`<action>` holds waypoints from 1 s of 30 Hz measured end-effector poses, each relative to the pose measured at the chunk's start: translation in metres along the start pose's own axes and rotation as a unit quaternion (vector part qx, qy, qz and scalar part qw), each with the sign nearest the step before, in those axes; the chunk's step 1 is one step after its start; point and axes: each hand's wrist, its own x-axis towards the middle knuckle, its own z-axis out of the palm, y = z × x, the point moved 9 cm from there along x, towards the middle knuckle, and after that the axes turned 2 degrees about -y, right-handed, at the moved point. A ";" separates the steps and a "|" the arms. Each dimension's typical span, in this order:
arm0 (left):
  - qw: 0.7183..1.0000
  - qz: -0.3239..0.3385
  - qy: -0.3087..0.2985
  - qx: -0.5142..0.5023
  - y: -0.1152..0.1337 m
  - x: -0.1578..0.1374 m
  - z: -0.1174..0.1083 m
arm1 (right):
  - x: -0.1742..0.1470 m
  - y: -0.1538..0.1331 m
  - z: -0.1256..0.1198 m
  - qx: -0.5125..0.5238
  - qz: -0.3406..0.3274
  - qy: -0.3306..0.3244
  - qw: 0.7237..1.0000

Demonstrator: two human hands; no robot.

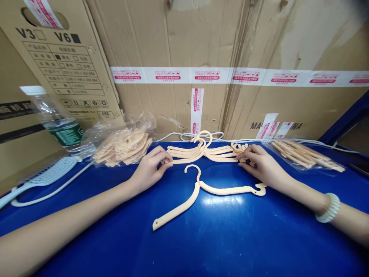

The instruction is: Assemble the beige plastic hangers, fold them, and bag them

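Note:
Several cream-coloured plastic clothes hangers [187, 154] lie stacked at the back of the blue table, hooks bunched together. My left hand [152, 166] is closed in a pinch on the left arm-end of the front hanger. At its right end, my right hand [263, 165] pinches the same hanger, and its fingertips partly hide a cluster of small curled end pieces. Nearer to me, a single hanger [225, 190] lies apart with its left arm angled downward. That arm's end has a small hole, while the right arm ends in a curled hook piece.
At the left are a plastic bag of cream parts [127, 144], a water bottle [62, 127] and a pale hairbrush [52, 173]. A bag of straight arm pieces [305, 154] lies at the right. White cable [175, 135] runs along the cardboard boxes [173, 42] behind.

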 end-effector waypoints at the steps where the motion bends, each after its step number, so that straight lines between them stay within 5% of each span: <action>1: 1.000 0.000 0.000 0.001 0.001 0.000 0.000 | 0.000 -0.001 -0.001 0.004 0.000 0.002 1.000; 19: 0.996 -0.049 -0.077 -0.014 -0.014 0.001 0.015 | 0.007 0.019 -0.015 0.127 0.074 -0.039 0.988; 30: 0.993 -0.067 -0.086 -0.041 -0.017 0.002 0.018 | 0.007 0.019 -0.006 -0.049 0.018 -0.018 0.998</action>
